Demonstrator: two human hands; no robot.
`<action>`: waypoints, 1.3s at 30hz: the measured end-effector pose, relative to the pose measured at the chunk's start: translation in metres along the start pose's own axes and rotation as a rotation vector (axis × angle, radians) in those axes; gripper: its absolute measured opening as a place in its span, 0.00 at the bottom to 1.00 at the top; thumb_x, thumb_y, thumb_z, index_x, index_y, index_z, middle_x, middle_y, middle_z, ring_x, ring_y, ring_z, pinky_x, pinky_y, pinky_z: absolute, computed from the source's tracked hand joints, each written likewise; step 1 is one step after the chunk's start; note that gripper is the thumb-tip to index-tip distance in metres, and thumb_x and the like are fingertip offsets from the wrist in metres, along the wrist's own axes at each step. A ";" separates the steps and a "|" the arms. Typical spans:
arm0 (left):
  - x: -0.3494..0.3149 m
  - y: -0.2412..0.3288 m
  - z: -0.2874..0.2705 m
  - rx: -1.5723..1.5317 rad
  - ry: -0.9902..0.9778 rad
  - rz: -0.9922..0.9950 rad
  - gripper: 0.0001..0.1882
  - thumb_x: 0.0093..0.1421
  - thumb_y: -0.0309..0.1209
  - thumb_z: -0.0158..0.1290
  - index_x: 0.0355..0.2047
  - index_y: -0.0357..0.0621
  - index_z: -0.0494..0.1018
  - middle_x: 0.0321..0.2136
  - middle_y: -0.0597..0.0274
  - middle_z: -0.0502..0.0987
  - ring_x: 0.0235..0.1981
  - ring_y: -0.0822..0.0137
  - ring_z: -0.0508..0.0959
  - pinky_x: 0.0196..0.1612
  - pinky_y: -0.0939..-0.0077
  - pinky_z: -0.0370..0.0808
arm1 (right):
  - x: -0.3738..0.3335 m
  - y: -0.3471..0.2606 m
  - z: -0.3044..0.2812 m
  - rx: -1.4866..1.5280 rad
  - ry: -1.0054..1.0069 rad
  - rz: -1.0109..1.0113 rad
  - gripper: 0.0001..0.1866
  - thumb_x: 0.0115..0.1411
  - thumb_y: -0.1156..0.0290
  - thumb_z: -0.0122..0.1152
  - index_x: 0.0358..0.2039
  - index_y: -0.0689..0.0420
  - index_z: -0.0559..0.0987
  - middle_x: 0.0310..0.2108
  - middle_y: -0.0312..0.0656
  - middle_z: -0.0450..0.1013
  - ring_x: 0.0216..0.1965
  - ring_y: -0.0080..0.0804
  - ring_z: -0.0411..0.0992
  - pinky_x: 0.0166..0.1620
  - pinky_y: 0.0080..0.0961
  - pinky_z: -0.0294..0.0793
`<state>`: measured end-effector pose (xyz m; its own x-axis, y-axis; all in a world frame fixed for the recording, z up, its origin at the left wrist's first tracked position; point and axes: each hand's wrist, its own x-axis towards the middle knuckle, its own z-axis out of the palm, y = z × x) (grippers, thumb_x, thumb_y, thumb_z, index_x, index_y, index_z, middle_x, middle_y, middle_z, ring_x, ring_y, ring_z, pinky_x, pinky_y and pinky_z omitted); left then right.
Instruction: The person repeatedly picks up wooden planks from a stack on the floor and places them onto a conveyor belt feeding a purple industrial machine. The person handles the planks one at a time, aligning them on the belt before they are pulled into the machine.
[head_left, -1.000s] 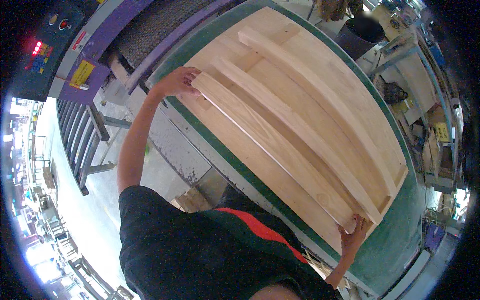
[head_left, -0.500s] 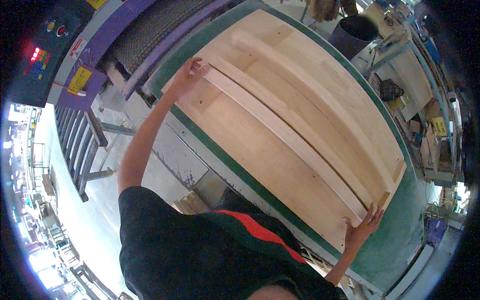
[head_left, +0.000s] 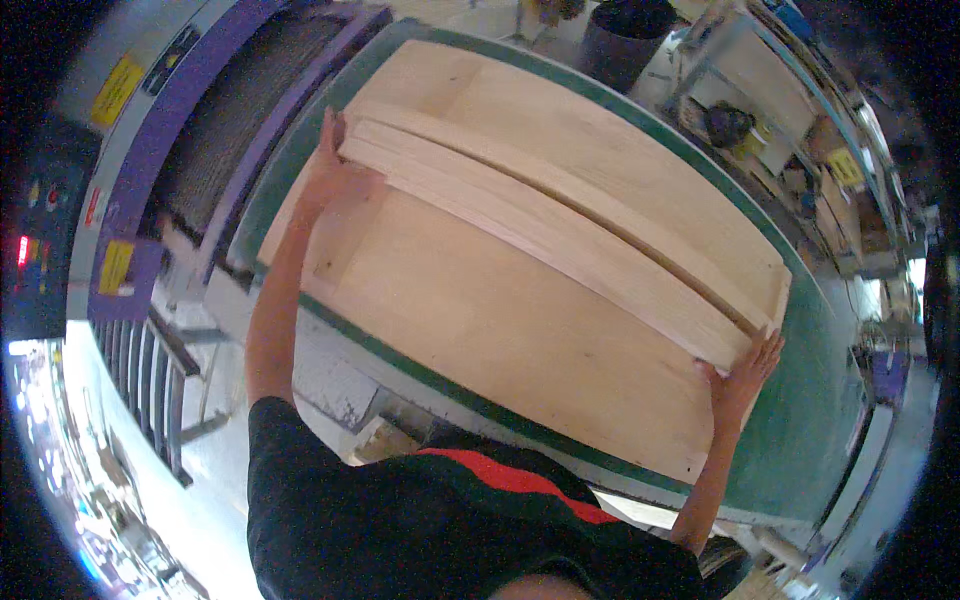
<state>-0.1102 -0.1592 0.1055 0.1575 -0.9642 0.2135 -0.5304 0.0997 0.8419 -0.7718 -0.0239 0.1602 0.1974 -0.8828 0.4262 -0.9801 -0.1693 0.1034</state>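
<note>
Left hand (head_left: 330, 180) opens wide at the left end of the near strip (head_left: 545, 228), fingers stretched up past the end and thumb spread along the near edge, touching the wood; it is slightly blurred. At the other end, the right hand (head_left: 743, 378) is open too, fingers extended over the strip's right end and thumb held apart against its near edge.

Two long strips can be counted: the near strip, with a hand at each end, and one far strip (head_left: 600, 205), just beside it across a dark, narrow gap. Whether either is made of several pieces, I cannot tell. Both lie lengthwise on one broad panel (head_left: 480, 310), with bare wood on either side of the pair. One short bar (head_left: 782, 292) sits at the panel's right edge, near the strip ends.

Under the panel is one green table (head_left: 795, 440). Left of it stand one purple machine (head_left: 125, 235) with two yellow labels and one slatted rack (head_left: 150, 390). Beyond the table are one dark bin (head_left: 622, 45) and one cluttered shelf (head_left: 785, 110).
</note>
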 end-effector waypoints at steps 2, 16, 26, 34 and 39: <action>0.025 -0.002 -0.007 0.065 -0.131 -0.066 0.64 0.29 0.29 0.72 0.64 0.38 0.45 0.59 0.43 0.58 0.61 0.57 0.59 0.61 0.69 0.58 | 0.017 0.005 0.004 0.008 -0.060 0.112 0.59 0.37 0.46 0.68 0.64 0.56 0.48 0.66 0.55 0.38 0.67 0.53 0.38 0.65 0.51 0.38; 0.073 0.025 0.033 -0.130 -0.189 -0.021 0.46 0.42 0.19 0.62 0.62 0.39 0.53 0.49 0.52 0.70 0.44 0.65 0.75 0.43 0.73 0.76 | 0.070 0.061 0.049 0.090 -0.220 0.074 0.58 0.29 0.54 0.75 0.61 0.57 0.57 0.62 0.55 0.53 0.63 0.53 0.50 0.64 0.43 0.49; 0.086 0.030 0.033 -0.127 -0.218 -0.029 0.46 0.43 0.23 0.65 0.62 0.38 0.54 0.39 0.56 0.76 0.36 0.70 0.77 0.36 0.76 0.77 | 0.079 0.065 0.052 0.105 -0.227 0.112 0.55 0.27 0.59 0.77 0.59 0.57 0.60 0.61 0.56 0.54 0.62 0.55 0.51 0.63 0.42 0.51; 0.110 0.027 0.051 -0.182 -0.330 -0.029 0.47 0.45 0.30 0.66 0.61 0.34 0.52 0.40 0.52 0.77 0.36 0.67 0.78 0.39 0.74 0.75 | 0.087 0.081 0.045 0.042 -0.188 -0.010 0.58 0.28 0.46 0.75 0.58 0.62 0.61 0.56 0.58 0.61 0.59 0.57 0.57 0.62 0.45 0.52; 0.018 0.056 0.026 0.099 0.177 0.048 0.48 0.46 0.45 0.64 0.60 0.34 0.53 0.51 0.47 0.70 0.52 0.58 0.70 0.55 0.66 0.66 | 0.093 0.088 0.076 0.061 -0.079 -0.171 0.50 0.35 0.49 0.72 0.57 0.61 0.63 0.55 0.57 0.61 0.58 0.56 0.57 0.61 0.48 0.52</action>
<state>-0.1588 -0.1769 0.1440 0.2696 -0.8998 0.3431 -0.6189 0.1110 0.7776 -0.8414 -0.1544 0.1409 0.3614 -0.8701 0.3352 -0.9322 -0.3440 0.1123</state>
